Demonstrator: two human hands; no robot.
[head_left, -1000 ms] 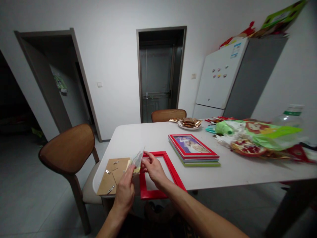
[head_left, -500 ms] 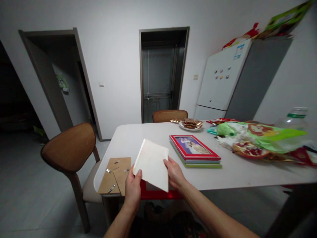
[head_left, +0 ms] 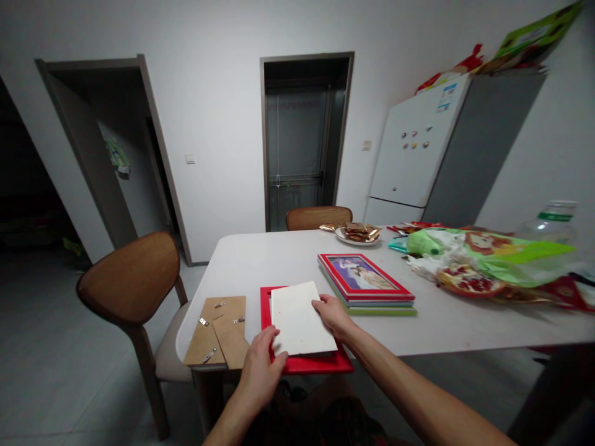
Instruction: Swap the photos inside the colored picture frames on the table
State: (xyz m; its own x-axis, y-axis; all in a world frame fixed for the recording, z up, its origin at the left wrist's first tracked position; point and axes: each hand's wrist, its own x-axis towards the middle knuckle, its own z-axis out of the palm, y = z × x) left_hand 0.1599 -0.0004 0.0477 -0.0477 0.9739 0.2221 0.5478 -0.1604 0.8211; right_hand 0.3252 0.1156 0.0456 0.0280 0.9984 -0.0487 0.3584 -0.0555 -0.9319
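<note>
A white rectangular sheet (head_left: 302,319), stiff like a card or pad, lies over a red picture frame (head_left: 318,365) at the table's near edge, slightly askew to it. My left hand (head_left: 264,362) is closed at the sheet's lower left corner, fingers at its edge beside the frame. On the other side, my right hand (head_left: 333,317) pinches the sheet's right edge with the thumb on top. Left of the frame lie brown backing boards (head_left: 216,328) with metal hangers. A stack of picture frames (head_left: 367,285), a red one with a photo on top, sits to the right.
A white table (head_left: 260,254) bears a plate of wrapped snacks (head_left: 357,234), a cut pomegranate (head_left: 469,280), a green plastic bag (head_left: 506,248) and a clear bottle (head_left: 553,223). A wooden chair (head_left: 132,279) stands left; a fridge (head_left: 413,148) is behind right.
The white sheet has come down and turned flatter onto the red frame, which now shows more around it. My left hand has shifted right and down along the sheet's edge.
</note>
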